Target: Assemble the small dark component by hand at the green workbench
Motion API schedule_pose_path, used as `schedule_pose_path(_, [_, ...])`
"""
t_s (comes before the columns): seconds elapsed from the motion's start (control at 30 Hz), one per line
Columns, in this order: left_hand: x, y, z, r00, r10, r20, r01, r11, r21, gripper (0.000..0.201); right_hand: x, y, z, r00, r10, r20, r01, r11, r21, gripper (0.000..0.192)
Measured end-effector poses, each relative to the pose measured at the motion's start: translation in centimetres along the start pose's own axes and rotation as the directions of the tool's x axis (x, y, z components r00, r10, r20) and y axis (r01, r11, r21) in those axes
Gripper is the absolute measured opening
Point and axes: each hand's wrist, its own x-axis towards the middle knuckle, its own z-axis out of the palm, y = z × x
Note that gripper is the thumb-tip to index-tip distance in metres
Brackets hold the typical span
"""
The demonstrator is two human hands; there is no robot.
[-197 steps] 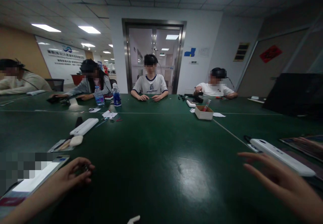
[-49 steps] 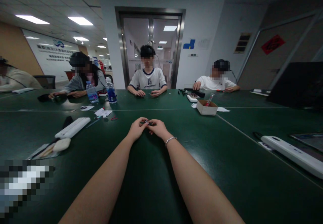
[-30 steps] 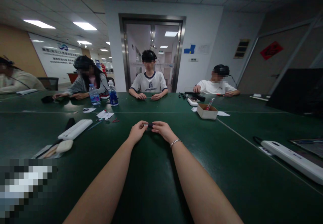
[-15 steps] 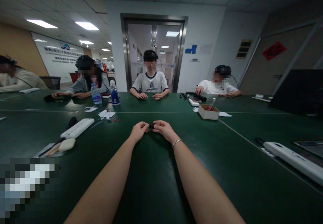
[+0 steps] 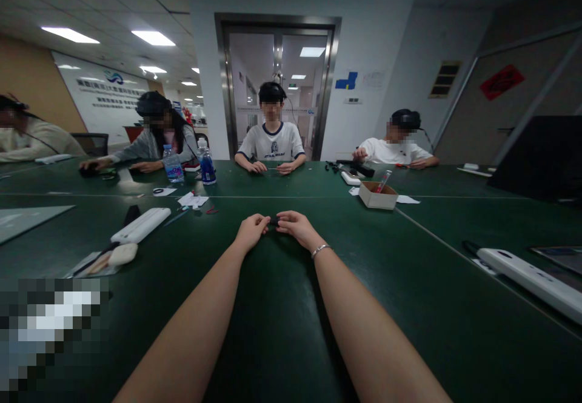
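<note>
While four people [image 5: 271,142] sit at the green table [image 5: 277,312] near glass doors [image 5: 301,82], left hand [image 5: 252,232] and right hand [image 5: 297,228] pinch one black piece [image 5: 273,221]; two bottles [image 5: 208,168] stand beyond.

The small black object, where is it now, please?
In the head view, the small black object is near the centre, held between the left hand and right hand.

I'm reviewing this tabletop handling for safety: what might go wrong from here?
The small dark object between the left hand and right hand could slip, since it seems held only by the fingertips. If dropped, it might be hard to spot against the dark green table.
The tube leaning up out of the open box could be knocked out if an arm brushes it.
</note>
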Motion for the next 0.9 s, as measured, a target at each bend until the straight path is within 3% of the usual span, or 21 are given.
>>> schedule_pose_path(0.2, [-0.2, 0.5, 0.3, 0.999, 0.033, 0.016, -0.033, 0.999, 0.022, 0.042, -0.1, 0.2, 0.2, 0.999, -0.034, -0.02, 0.033, 0.998, -0.045, 0.026])
schedule_pose_path(0.37, [-0.3, 0.4, 0.7, 0.998, 0.048, 0.028, -0.046, 0.997, -0.062, 0.035, -0.3, 0.5, 0.5, 0.999, -0.036, -0.021, 0.033, 0.994, -0.104, 0.026])
schedule_pose_path(0.57, [-0.7, 0.5, 0.4, 0.993, 0.112, 0.03, -0.112, 0.994, -0.003, 0.028, -0.2, 0.7, 0.8, 0.998, -0.062, 0.011, 0.063, 0.982, -0.179, 0.027])
schedule_pose_path(0.9, [-0.3, 0.2, 0.4, 0.993, 0.115, 0.019, -0.112, 0.989, -0.097, 0.029, -0.2, -0.1, 1.6, 0.998, 0.024, -0.059, -0.033, 0.985, -0.17, 0.007])
